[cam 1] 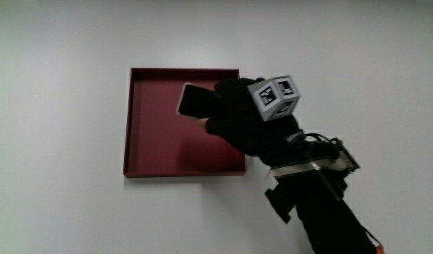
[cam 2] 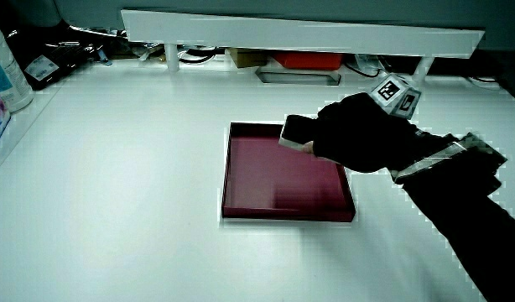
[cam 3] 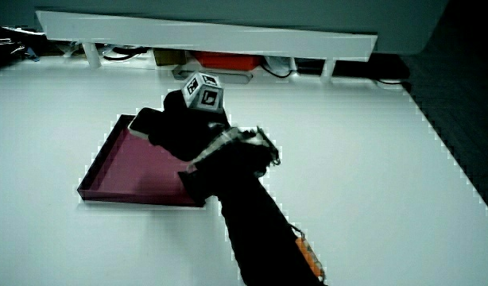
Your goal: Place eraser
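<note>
A dark red square tray (cam 1: 149, 159) lies on the white table, seen in both side views too (cam 2: 266, 205) (cam 3: 109, 171). The gloved hand (cam 1: 234, 116) reaches over the tray's edge that lies farther from the person, with the patterned cube (cam 1: 275, 97) on its back. Its fingers are closed on a dark eraser with a pale edge (cam 1: 195, 101), held over the tray's inside near that edge. In both side views the eraser (cam 2: 295, 130) (cam 3: 142, 121) sticks out of the fingers, slightly above the tray floor.
A low white partition (cam 2: 299, 29) runs along the table's edge farthest from the person, with cables and a red box (cam 2: 301, 59) under it. A white bottle (cam 2: 2, 71) stands at the table's edge in a side view.
</note>
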`<state>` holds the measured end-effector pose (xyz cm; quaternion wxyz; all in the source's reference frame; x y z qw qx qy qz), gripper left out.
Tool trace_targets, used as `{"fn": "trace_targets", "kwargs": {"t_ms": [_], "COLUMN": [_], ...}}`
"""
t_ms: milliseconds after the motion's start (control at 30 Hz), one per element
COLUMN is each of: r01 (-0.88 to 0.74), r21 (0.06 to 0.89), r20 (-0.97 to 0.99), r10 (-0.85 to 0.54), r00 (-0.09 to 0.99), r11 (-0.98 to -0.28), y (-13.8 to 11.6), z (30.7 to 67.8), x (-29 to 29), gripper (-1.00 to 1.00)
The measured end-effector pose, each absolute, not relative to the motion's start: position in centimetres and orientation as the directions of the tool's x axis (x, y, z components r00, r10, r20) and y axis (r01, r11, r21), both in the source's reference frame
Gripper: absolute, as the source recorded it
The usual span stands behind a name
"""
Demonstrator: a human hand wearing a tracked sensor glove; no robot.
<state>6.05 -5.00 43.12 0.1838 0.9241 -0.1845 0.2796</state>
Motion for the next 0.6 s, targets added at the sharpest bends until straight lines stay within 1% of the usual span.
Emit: {"fn": "trace_targets", "kwargs": {"t_ms": [33,67,133,333,600], "r01": [-0.447,-0.461,-0.452,-0.471,-0.448], "r21": [0.235,0.250,0.259,0.313,0.394], "r20": [0.587,0.597,0.581,0.584,0.533], "r10": [-0.240,-0.239,-0.236,-0.224,-0.198], "r00": [0.773,0.766,0.779,0.780,0.823], "r11": [-0.863,-0.851,-0.853,-0.825,-0.802], "y": [-4.9,-4.8,-4.6,-4.3,-4.1], "z": [43.2,43.6,44.1,46.2,48.4], "x": [5.7,5.4,4.9,4.0,3.3], "gripper": [0.00,0.00,0.00,0.00,0.00]}}
